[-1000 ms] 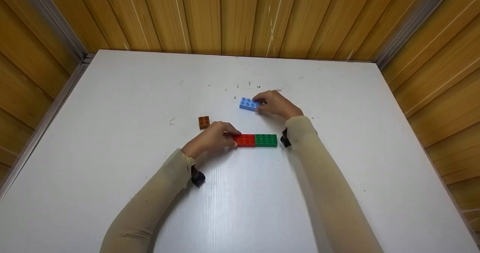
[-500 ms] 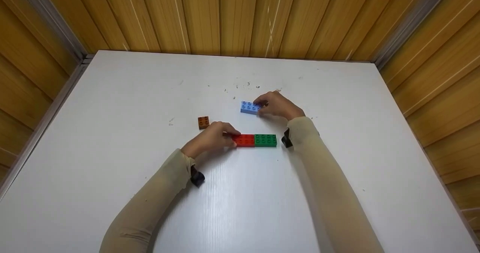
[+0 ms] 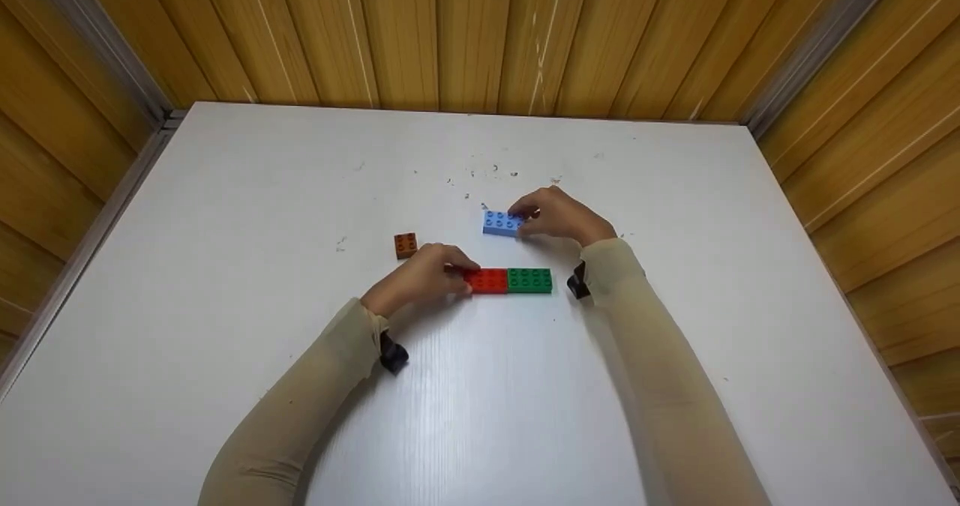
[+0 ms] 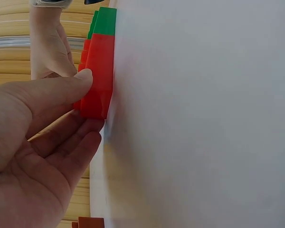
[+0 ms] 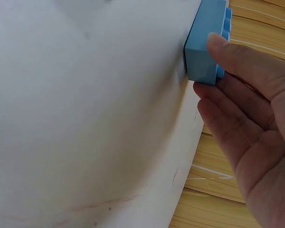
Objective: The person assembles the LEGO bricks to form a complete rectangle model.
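Observation:
On the white table, a red toy brick (image 3: 491, 281) lies end to end with a green brick (image 3: 529, 280), the two touching in one row. My left hand (image 3: 422, 279) pinches the red brick's left end between thumb and fingers; the left wrist view shows the thumb on the red brick's side (image 4: 99, 71). Farther back, my right hand (image 3: 559, 217) holds the right end of a light blue brick (image 3: 502, 223) in a thumb-and-finger pinch. In the right wrist view the blue brick (image 5: 203, 52) is close to the tabletop; whether it touches is hard to tell.
A small brown brick (image 3: 406, 245) lies just behind my left hand. Dark specks and scuffs (image 3: 495, 169) mark the table (image 3: 300, 176) toward its far edge. Wood-patterned panels (image 3: 472, 37) rise behind and at both sides.
My right hand has drawn the blue brick a little toward me, closer to the red and green row. My left hand and the red, green and brown bricks stay put.

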`<action>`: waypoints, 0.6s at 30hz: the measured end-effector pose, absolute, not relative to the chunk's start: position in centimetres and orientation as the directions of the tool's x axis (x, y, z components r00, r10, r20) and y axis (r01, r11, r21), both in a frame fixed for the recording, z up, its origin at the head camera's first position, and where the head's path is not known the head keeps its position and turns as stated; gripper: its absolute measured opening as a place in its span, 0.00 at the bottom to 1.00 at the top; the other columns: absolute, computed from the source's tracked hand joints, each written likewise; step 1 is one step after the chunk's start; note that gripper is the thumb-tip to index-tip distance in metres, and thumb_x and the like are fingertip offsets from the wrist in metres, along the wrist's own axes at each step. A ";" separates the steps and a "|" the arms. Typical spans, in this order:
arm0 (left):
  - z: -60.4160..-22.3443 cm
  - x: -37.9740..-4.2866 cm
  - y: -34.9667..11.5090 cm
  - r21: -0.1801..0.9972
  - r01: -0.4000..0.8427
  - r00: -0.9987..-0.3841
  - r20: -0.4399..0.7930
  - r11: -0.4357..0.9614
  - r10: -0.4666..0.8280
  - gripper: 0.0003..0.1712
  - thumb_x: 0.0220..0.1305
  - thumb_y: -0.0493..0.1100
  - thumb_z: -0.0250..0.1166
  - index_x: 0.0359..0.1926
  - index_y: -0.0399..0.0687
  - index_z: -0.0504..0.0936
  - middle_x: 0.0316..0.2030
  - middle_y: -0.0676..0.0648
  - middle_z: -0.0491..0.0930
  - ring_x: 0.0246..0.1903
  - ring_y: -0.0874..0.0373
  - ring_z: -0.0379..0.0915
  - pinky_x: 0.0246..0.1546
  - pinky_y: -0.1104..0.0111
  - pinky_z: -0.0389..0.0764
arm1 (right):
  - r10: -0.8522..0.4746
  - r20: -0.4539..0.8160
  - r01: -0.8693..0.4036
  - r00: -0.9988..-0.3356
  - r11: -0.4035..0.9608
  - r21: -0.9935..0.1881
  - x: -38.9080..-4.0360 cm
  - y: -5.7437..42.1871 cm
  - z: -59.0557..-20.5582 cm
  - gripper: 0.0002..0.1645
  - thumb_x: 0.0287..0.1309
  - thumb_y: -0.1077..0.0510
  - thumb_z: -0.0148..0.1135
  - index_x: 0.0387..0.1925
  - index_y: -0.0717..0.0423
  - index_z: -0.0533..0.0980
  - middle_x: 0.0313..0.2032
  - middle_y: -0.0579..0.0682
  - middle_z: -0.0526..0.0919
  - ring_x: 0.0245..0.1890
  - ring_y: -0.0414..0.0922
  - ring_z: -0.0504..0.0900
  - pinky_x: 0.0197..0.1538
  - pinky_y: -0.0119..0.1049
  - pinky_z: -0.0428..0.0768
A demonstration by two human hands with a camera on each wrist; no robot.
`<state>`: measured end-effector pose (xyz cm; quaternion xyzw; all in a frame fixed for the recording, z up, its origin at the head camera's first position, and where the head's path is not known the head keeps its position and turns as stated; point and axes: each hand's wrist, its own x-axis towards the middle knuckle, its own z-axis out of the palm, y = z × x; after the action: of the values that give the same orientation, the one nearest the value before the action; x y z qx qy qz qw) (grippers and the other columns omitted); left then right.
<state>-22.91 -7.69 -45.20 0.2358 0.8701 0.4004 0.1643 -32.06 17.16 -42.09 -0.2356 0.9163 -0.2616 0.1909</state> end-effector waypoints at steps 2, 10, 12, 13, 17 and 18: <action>-45.2 -22.9 -7.6 0.773 0.275 -0.837 -0.100 0.571 0.538 0.19 0.56 0.34 0.69 0.51 0.43 0.84 0.48 0.45 0.83 0.50 0.53 0.76 0.56 0.62 0.76 | -0.530 -0.230 -0.326 -0.816 0.752 -0.573 -31.9 17.3 -42.1 0.22 0.55 0.62 0.67 0.54 0.56 0.79 0.51 0.52 0.83 0.49 0.48 0.77 0.60 0.44 0.74; -45.1 -22.8 -7.7 0.769 0.264 -0.838 -0.117 0.583 0.533 0.19 0.57 0.35 0.69 0.52 0.43 0.84 0.49 0.45 0.83 0.51 0.52 0.75 0.59 0.60 0.74 | -0.533 -0.228 -0.329 -0.815 0.748 -0.576 -31.1 17.9 -41.9 0.23 0.55 0.60 0.68 0.54 0.52 0.80 0.53 0.49 0.83 0.52 0.46 0.77 0.62 0.45 0.73; -45.0 -22.9 -7.7 0.768 0.263 -0.836 -0.120 0.583 0.535 0.19 0.57 0.35 0.69 0.52 0.44 0.84 0.49 0.45 0.83 0.51 0.52 0.75 0.59 0.61 0.74 | -0.538 -0.224 -0.332 -0.813 0.743 -0.581 -31.0 18.0 -41.8 0.23 0.54 0.59 0.68 0.54 0.52 0.80 0.52 0.49 0.83 0.52 0.47 0.78 0.61 0.45 0.74; -45.0 -22.9 -7.7 0.769 0.265 -0.834 -0.120 0.582 0.538 0.19 0.57 0.35 0.68 0.51 0.44 0.84 0.49 0.45 0.83 0.51 0.52 0.75 0.58 0.61 0.74 | -0.543 -0.221 -0.334 -0.810 0.738 -0.586 -30.9 18.1 -41.7 0.23 0.54 0.59 0.68 0.54 0.52 0.80 0.52 0.50 0.83 0.52 0.48 0.78 0.61 0.46 0.74; -45.1 -23.0 -7.7 0.768 0.278 -0.828 -0.112 0.577 0.549 0.19 0.57 0.34 0.68 0.51 0.44 0.84 0.49 0.45 0.83 0.51 0.52 0.75 0.58 0.61 0.75 | -0.550 -0.220 -0.334 -0.806 0.729 -0.598 -30.6 18.5 -41.6 0.23 0.55 0.58 0.68 0.54 0.52 0.80 0.53 0.50 0.83 0.54 0.49 0.78 0.62 0.48 0.73; -45.2 -23.0 -7.7 0.766 0.284 -0.828 -0.108 0.577 0.550 0.19 0.57 0.34 0.68 0.51 0.44 0.84 0.49 0.45 0.83 0.51 0.52 0.75 0.58 0.61 0.75 | -0.548 -0.221 -0.331 -0.806 0.729 -0.600 -30.5 18.6 -41.6 0.23 0.55 0.58 0.68 0.54 0.51 0.80 0.53 0.49 0.83 0.55 0.49 0.78 0.63 0.48 0.73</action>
<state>-23.03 -7.75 -45.17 0.2392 0.8715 0.3931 0.1697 -30.54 18.57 -41.56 -0.2419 0.9089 -0.2778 0.1955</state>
